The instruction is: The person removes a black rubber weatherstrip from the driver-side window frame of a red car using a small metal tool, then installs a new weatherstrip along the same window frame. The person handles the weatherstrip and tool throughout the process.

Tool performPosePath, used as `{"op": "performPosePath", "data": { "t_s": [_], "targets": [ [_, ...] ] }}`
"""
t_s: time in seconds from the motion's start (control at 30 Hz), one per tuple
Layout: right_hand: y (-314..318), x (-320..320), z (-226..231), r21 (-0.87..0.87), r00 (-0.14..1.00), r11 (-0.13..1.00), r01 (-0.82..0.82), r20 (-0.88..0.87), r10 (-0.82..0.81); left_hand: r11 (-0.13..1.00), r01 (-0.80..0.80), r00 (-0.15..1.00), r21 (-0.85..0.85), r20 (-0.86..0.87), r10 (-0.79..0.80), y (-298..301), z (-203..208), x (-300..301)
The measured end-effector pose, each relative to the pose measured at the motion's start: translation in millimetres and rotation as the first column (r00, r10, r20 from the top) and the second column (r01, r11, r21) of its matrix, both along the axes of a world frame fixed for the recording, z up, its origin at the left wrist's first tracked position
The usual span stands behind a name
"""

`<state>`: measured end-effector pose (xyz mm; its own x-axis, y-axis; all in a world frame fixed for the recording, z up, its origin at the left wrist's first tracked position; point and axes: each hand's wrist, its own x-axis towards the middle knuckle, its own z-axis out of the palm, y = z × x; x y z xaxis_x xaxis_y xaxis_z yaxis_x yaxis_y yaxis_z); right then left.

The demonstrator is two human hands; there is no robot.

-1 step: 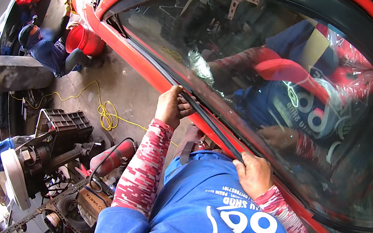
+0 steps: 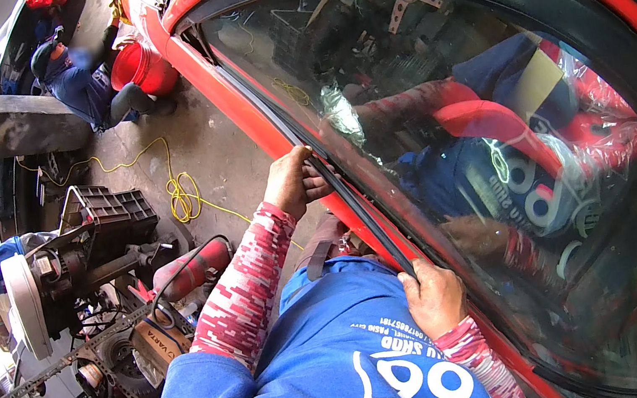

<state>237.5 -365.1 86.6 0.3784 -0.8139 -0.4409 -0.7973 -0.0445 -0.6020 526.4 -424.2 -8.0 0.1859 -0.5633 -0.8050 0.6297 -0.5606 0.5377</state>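
Black strip (image 2: 361, 210): held along the window (image 2: 294, 58) of the red car (image 2: 213, 81).
Left hand (image 2: 296, 183): strip gripped in curled fingers.
Right hand (image 2: 436, 296): strip gripped farther along.

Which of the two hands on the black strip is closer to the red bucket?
The left hand: it is farther up the black strip, toward the red bucket. The right hand is lower down, beside the blue shirt.

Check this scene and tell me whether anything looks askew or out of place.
Between the left hand and right hand, the black trim strip looks partly loose, apparently standing off the window of the red car. A yellow cord lies in a loose tangle on the floor, not coiled neatly.
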Motion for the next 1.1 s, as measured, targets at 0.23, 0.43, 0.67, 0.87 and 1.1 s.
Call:
{"op": "performPosePath", "data": {
  "t_s": [0.23, 0.43, 0.67, 0.87, 1.1],
  "targets": [
    [-7.1, -0.5, -8.7, 0.051, 0.997, 0.996, 0.068, 0.034, -0.069, 0.986, 0.103, 0.969, 0.128, 0.209, -0.129, -12.8, -2.3, 4.4],
    [-5.7, 1.6, -15.9, 0.006, 0.997, 0.997, 0.077, 0.006, -0.077, 0.998, 0.01, 0.956, 0.059, 0.293, -0.026, -29.8, -8.6, 41.8],
    [-7.9, 14.9, -25.4, 0.001, 0.98, 0.981, 0.194, 0.052, -0.193, 0.983, 0.156, 0.949, 0.099, 0.261, -0.177, -38.1, -23.0, 95.3],
    [8.2, 31.0, -40.6, -0.252, 0.98, 0.949, 0.189, -0.012, -0.198, 0.969, 0.222, 0.273, -0.11, 0.961, 0.047, -82.9, -58.4, 203.6],
    [26.0, 49.7, -39.9, -0.289, 0.94, 0.916, 0.278, -0.115, -0.322, 0.954, 0.293, 0.115, -0.063, 0.993, 0.03, -102.7, -63.5, 219.5]
  ]
}}
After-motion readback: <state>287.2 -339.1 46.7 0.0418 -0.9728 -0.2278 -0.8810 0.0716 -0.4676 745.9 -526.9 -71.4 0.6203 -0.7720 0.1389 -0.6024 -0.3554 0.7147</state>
